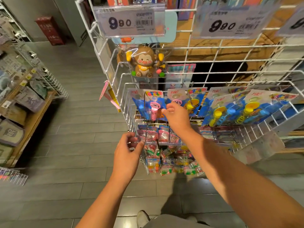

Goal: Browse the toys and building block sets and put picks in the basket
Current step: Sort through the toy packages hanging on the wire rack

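Head view: right hand (176, 116) pinches a carded bubble toy (152, 106) hanging in the wire rack (125, 89); left hand (127, 155), fingers loosely curled, touches lower packets (148, 137). Tugging could snag the hook, spilling neighbouring cards. No basket visible.

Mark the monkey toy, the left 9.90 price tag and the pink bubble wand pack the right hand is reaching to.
monkey toy (142, 60): head view, on its face.
left price tag (130, 22): head view, middle of the tag.
pink bubble wand pack (153, 106): head view, on the pink wand head.
right hand (176, 118): head view, back of the hand.
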